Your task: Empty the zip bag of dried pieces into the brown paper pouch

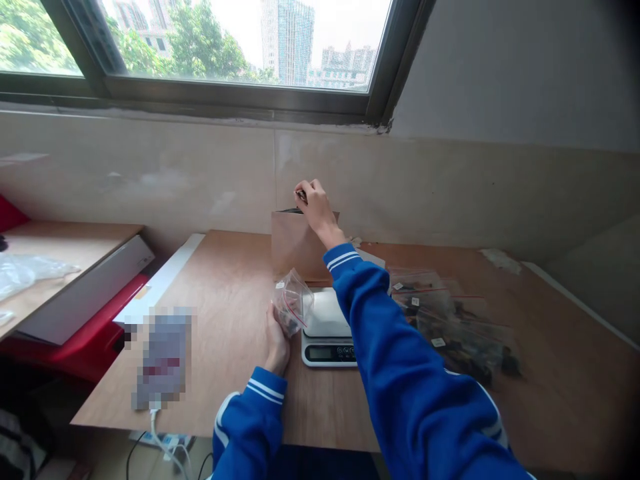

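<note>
My left hand holds a small clear zip bag with dark pieces inside and a red seal line, just left of a white digital scale. My right hand reaches forward over the scale to the open top of a brown paper bag standing at the back of the table. Its fingers pinch something small and dark at the bag's rim; what it is I cannot tell. Both arms wear blue sleeves with white cuff stripes.
Several filled clear zip bags lie in a pile to the right of the scale on the wooden table. A blurred device with a white cable lies at the left front. A white board and red box sit beyond the left edge.
</note>
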